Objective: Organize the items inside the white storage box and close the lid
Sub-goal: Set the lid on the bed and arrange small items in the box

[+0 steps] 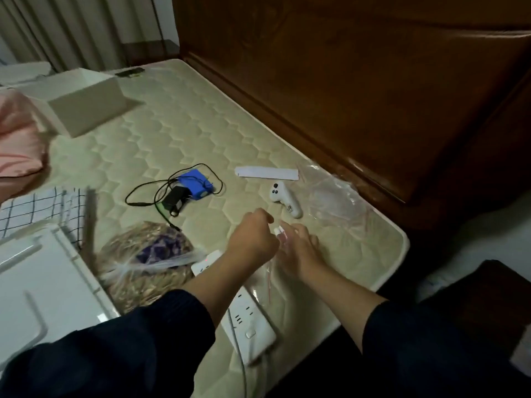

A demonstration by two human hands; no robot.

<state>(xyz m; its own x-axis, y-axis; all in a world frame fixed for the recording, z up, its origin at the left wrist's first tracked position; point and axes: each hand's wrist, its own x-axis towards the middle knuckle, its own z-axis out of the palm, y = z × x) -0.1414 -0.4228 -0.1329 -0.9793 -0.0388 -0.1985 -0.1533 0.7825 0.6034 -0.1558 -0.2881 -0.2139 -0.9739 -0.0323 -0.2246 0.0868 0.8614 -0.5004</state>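
Dark sleeves (120, 349) are framing our view. We are pinching a small white piece (277, 231) with the left hand (253, 239); our right hand (298, 251) is gripping a clear plastic bag (270, 278) beside it. Glossy white storage box (43, 285) is sitting left of the left hand, smooth power strip (247, 317) lying under our wrists, rounded white controller (284, 198) just beyond.
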